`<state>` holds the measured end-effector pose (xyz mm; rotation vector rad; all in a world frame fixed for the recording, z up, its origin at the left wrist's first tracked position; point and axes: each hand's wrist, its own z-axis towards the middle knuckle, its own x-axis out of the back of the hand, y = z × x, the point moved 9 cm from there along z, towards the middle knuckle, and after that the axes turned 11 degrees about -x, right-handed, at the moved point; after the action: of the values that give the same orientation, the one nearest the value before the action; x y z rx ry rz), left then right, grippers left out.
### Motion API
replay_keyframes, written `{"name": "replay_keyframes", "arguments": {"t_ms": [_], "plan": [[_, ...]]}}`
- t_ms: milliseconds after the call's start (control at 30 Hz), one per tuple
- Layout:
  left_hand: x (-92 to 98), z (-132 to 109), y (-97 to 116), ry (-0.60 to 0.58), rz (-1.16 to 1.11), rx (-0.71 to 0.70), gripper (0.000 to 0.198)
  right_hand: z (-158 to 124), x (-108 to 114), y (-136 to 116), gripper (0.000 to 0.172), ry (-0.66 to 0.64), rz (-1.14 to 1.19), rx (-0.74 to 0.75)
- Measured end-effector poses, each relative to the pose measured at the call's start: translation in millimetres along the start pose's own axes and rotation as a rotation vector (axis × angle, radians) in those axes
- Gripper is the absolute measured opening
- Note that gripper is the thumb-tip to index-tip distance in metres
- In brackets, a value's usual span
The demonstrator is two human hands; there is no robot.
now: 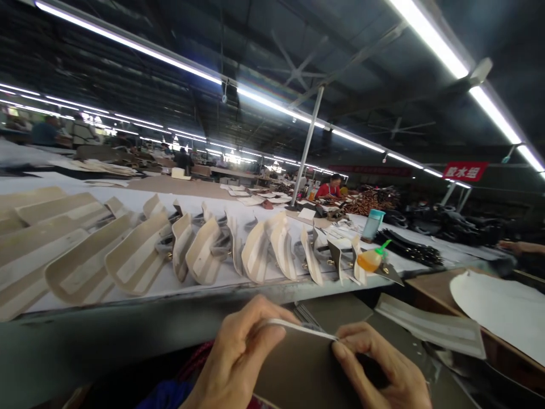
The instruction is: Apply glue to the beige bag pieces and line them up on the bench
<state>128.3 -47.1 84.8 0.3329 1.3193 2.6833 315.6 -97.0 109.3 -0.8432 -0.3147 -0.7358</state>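
A dark grey-brown panel [298, 369] with a pale edge faces me at the bottom centre. My left hand [242, 352] pinches its upper left edge between thumb and fingers. At the right end of that edge, the thumb and fingertips of my right hand [374, 363] are closed on the panel. Beyond my hands, a long row of curved beige pieces [136, 258] stands on the white-covered table [149, 289]. Near the row's right end lies a bottle of orange liquid with a green nozzle [369, 260].
A turquoise-lidded cup [372, 224] and a stack of black strips [411, 248] are on the table at right. Lower right are a pale strip [430, 325] and a white sheet [502, 309] on a box. A person in red [327, 189] sits farther back; another person's hand [522, 247] shows at the right edge.
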Motion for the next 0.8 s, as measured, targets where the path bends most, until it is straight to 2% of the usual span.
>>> {"name": "replay_keyframes", "arguments": {"t_ms": [133,233,300,367,433,500,633,733,800], "plan": [[-3.1,-0.8,-10.0,-0.039,-0.083,0.101,0.021,0.5,0.0,2.7,0.017,0.019,0.000,-0.013],[-7.3,1.9,-21.6,-0.046,-0.243,0.224,0.022,6.9,-2.1,20.7,0.025,0.001,0.061,-0.120],[-14.4,3.9,-27.1,-0.052,-0.431,0.306,0.027,12.4,-6.8,42.0,0.032,-0.055,0.126,-0.233],[-27.2,5.9,-26.9,-0.082,-0.715,0.359,0.042,16.4,-13.7,63.6,0.037,-0.128,0.199,-0.329],[-37.9,8.9,-22.2,-0.114,-0.962,0.366,0.052,17.9,-19.9,81.3,0.040,-0.182,0.284,-0.396],[-43.6,11.6,-19.9,-0.131,-1.087,0.364,0.052,17.1,-24.9,94.5,0.040,-0.212,0.356,-0.444],[-46.1,14.4,-20.8,-0.124,-1.148,0.378,0.048,13.7,-30.4,107.6,0.038,-0.235,0.405,-0.489],[-39.6,13.1,-24.5,-0.080,-1.051,0.378,0.037,12.9,-32.6,107.3,0.038,-0.252,0.394,-0.499],[-35.7,11.4,-22.3,-0.095,-0.961,0.336,0.031,12.8,-33.7,101.8,0.038,-0.256,0.391,-0.502]]}}
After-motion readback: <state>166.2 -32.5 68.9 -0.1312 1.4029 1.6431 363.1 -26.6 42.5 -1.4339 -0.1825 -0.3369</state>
